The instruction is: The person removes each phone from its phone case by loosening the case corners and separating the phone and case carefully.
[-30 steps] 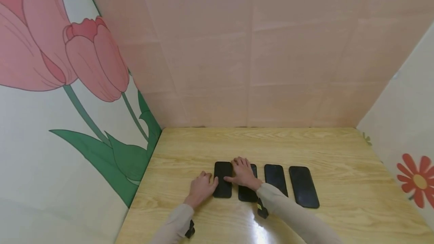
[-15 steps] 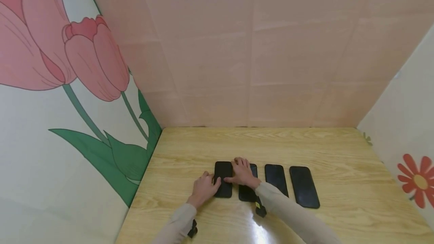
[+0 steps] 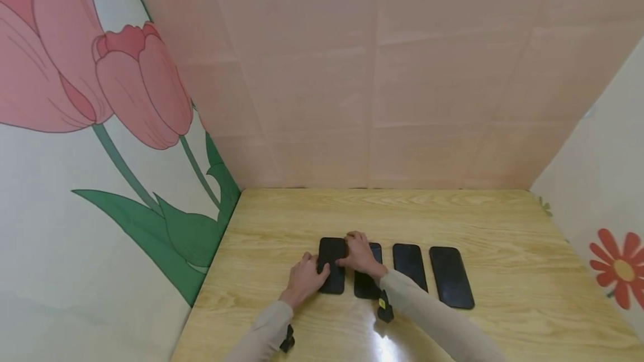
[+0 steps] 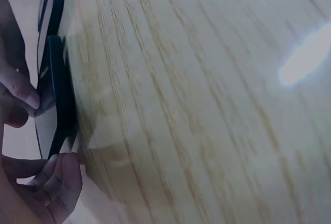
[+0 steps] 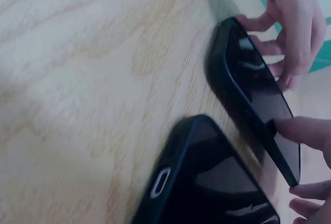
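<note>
- Fingers of the left hand (image 3: pixel 304 279) are curling round the outer long edge of the held phone (image 3: pixel 333 253), its thumb lying over the screen; those of the right hand (image 3: pixel 360 255) are pinching the opposite side, with a fingertip at the far corner
- On the table (image 3: pixel 282 211), the second phone (image 3: pixel 363 289) is serving as landmark: the held phone is sitting just left of it, apart from it, screen up
- Just right of the second phone the third phone (image 3: pixel 409 264) is lying, and farther right of it the fourth phone (image 3: pixel 450 278)
- Good handling is calling, I judge, for light, even pressure from both sides, so that neither end is twisting and no fingertip is skidding on the glass
- Because the right wrist is crossing above the second phone, the right sleeve (image 3: pixel 432 314) and wrist camera (image 3: pixel 384 309) are needing clearance there; a low arm could be nudging it askew
- Head view is giving the whole row, yet the right hand is hiding part of the second phone
- Right wrist view is revealing an oval slot (image 5: pixel 161 182) in the second phone's near end, and the right thumb (image 5: pixel 302 132) pressing beside the held phone's edge
- Left wrist view is looking nearly edge-on, showing left fingertips (image 4: pixel 70 175) bunching at the held phone's edge; whether that phone is wholly clear of the table, I cannot tell
</note>
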Tool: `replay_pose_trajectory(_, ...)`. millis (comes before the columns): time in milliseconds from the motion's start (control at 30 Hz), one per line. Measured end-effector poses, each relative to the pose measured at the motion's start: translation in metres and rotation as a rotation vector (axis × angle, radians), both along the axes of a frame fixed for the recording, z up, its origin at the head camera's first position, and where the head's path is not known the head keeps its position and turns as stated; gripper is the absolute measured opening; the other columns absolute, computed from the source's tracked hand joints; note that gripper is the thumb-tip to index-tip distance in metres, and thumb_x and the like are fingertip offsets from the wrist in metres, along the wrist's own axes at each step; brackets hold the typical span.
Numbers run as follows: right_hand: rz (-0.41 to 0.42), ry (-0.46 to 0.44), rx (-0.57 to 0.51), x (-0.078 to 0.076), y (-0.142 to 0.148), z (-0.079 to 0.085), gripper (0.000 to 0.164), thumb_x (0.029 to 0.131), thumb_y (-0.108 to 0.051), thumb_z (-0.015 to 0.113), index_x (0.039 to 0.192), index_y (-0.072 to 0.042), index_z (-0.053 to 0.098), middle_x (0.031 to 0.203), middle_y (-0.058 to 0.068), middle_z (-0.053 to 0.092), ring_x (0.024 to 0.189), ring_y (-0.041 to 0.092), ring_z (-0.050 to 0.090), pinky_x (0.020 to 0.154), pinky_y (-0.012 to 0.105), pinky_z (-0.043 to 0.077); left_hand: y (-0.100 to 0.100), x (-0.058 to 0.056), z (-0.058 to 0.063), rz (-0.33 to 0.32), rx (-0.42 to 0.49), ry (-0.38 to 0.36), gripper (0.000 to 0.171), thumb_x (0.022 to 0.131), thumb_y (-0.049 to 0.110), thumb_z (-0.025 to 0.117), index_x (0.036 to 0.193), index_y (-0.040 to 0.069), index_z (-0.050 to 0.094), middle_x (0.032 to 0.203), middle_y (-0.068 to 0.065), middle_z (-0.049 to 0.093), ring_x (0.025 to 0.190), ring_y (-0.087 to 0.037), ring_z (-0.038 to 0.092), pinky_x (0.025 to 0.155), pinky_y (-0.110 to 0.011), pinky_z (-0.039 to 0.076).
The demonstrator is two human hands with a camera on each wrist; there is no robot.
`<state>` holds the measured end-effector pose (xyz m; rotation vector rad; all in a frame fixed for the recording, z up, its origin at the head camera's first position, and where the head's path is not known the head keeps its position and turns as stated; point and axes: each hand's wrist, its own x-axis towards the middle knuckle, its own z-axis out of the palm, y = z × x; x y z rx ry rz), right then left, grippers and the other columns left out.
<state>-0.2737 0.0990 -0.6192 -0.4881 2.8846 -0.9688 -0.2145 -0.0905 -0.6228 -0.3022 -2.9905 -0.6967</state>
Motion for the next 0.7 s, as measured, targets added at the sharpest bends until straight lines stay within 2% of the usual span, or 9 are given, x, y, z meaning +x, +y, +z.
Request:
replay_pose_trajectory(167, -0.015, 0.036, -0.155, 0.007, -0.005, 0.007, 0.072, 0.072, -0.016, 0.089, 0.126, 0.015, 0.053, 0.133, 0.029, 0.047, 0.125, 0.045, 0.038, 0.101, 0.055, 0.038, 0.001, 0.001, 0.0, 0.013, 0.018, -0.016, 0.062, 0.094, 0.048, 0.06, 0.123, -0.007, 0.061, 0.107, -0.017, 0.056, 0.08, -0.031, 0.063, 0.067, -0.044, 0.054)
replay_pose_trajectory(300, -0.012, 0.029, -0.211, 0.011, -0.008, 0.012, 0.071, 0.075, -0.012, 0.087, 0.129, 0.013, 0.049, 0.13, 0.028, 0.05, 0.12, 0.044, 0.045, 0.096, 0.054, 0.043, 0.002, 0.002, -0.001, 0.028, 0.024, -0.031, 0.074, 0.091, 0.057, 0.06, 0.125, -0.008, 0.057, 0.104, -0.015, 0.052, 0.078, -0.025, 0.059, 0.066, -0.042, 0.054)
replay_pose_trajectory(433, 0.002, -0.041, -0.29, 0.013, -0.009, 0.014, 0.068, 0.079, -0.007, 0.083, 0.132, 0.01, 0.045, 0.124, 0.026, 0.056, 0.109, 0.04, 0.058, 0.087, 0.05, 0.05, 0.004, 0.001, -0.001, 0.034, 0.04, -0.019, 0.077, 0.09, 0.061, 0.06, 0.126, -0.008, 0.055, 0.1, -0.012, 0.048, 0.074, -0.021, 0.054, 0.062, -0.04, 0.052)
replay_pose_trajectory(567, -0.006, -0.129, -0.403, 0.015, -0.01, 0.017, 0.063, 0.086, -0.003, 0.076, 0.137, 0.005, 0.041, 0.119, 0.022, 0.06, 0.094, 0.033, 0.065, 0.073, 0.044, 0.055, 0.004, 0.001, -0.001, 0.03, 0.037, -0.015, 0.083, 0.091, 0.064, 0.056, 0.134, -0.007, 0.051, 0.103, -0.014, 0.048, 0.075, -0.022, 0.056, 0.063, -0.04, 0.053)
replay_pose_trajectory(700, -0.036, -0.125, -0.45, 0.017, -0.013, 0.018, 0.055, 0.09, -0.004, 0.071, 0.137, 0.002, 0.043, 0.116, 0.021, 0.062, 0.086, 0.029, 0.066, 0.066, 0.039, 0.054, 0.005, 0.001, 0.0, 0.023, 0.024, -0.006, 0.087, 0.093, 0.065, 0.051, 0.14, -0.008, 0.045, 0.11, -0.019, 0.05, 0.08, -0.027, 0.06, 0.065, -0.042, 0.054)
